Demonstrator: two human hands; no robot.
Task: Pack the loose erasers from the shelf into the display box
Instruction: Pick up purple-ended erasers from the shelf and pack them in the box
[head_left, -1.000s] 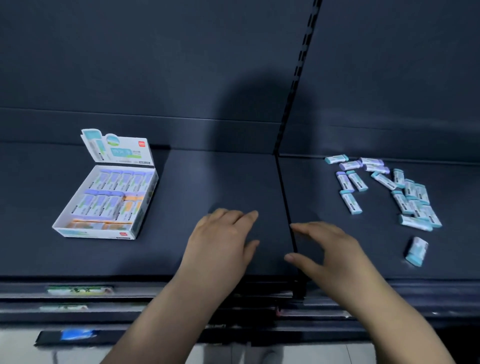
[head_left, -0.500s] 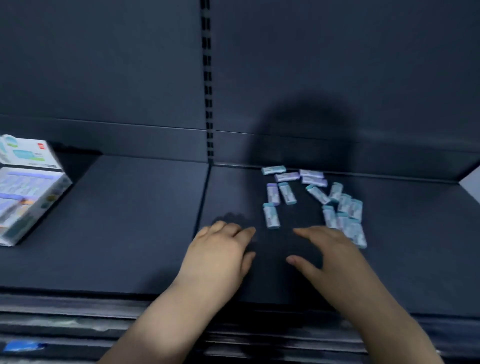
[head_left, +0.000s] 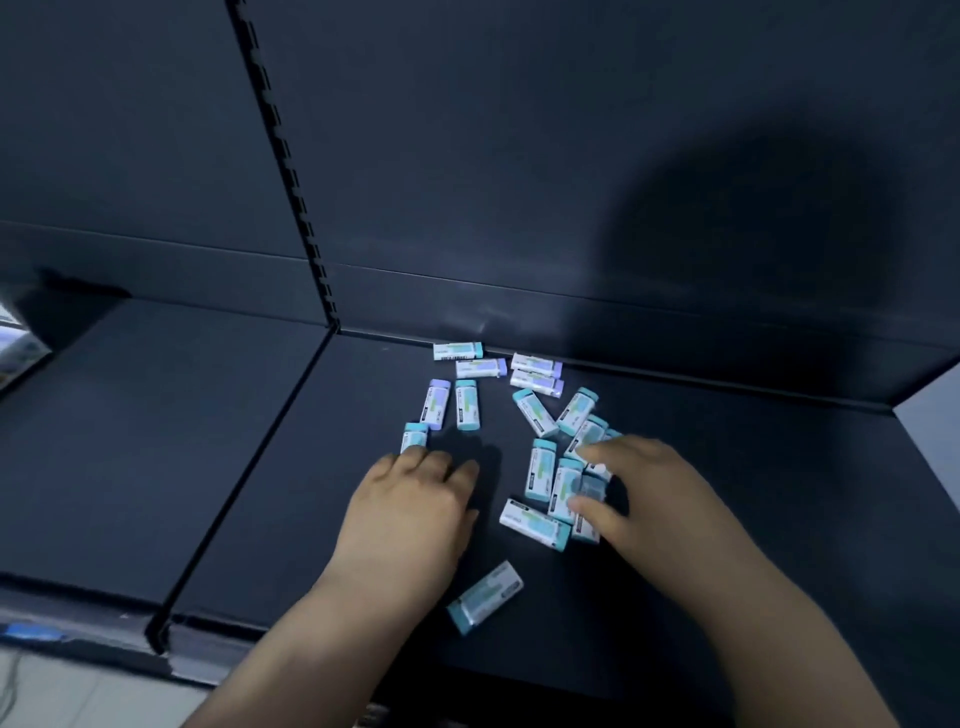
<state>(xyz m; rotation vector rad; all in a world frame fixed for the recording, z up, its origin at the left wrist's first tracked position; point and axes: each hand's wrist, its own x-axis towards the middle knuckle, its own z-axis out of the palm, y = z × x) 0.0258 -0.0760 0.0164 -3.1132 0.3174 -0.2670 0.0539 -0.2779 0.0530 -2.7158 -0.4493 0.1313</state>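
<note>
At the front of the dark metal shelf (head_left: 571, 649), both hands lay palm-down among the stock. Right hand (head_left: 660, 499): forefinger and thumb sat either side of a blurred eraser (head_left: 592, 486); could not tell whether the pinch had closed. Left hand (head_left: 410, 499): fingers loosely bent, holding nothing, fingertips touching the near end of a teal-capped eraser (head_left: 414, 435). Small white-sleeved rectangular erasers (head_left: 540, 470) with teal or lilac ends lay scattered between and just beyond the hands, long axes mixed, most pointing away. A lone eraser (head_left: 485, 597) lay nearer the shelf edge. White cardboard display box (head_left: 15, 343): only a sliver at far left, well apart. Judgement: right hand nearer the cluster, left hand nearer the box; each piece must travel leftward.
</note>
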